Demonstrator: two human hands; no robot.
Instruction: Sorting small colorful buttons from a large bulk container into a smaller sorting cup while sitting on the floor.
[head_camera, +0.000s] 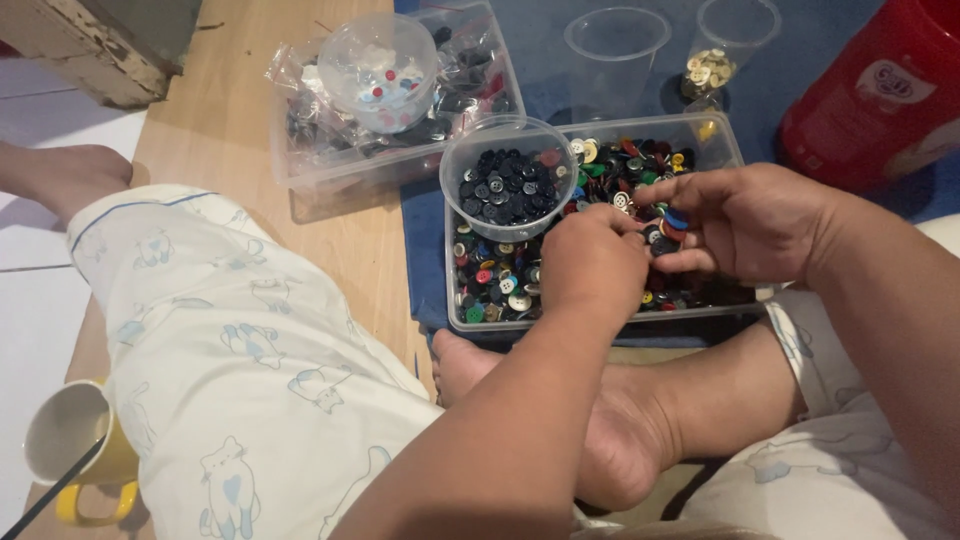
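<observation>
Pale cotton trousers with cat print (250, 370) nearest, legs crossed, bare foot (600, 420) tucked under forearms. Yellow mug, white inside (75, 440), parked near left, out of reach of work. Left hand (593, 265) knuckles up over clear rectangular tub of mixed coloured buttons (500, 275), fingers curled down, grip hidden. Right hand (745, 222) palm-in, fingertips pinching small stack of buttons (672, 225). Round clear bowl of dark buttons (508, 180) perched on tub's far-left corner, close for dropping. Farther: clear plastic cups (615, 40), red canister (880, 90).

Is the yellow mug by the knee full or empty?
Empty as far as shows: the yellow mug lies tipped, its pale inside bare.
</observation>
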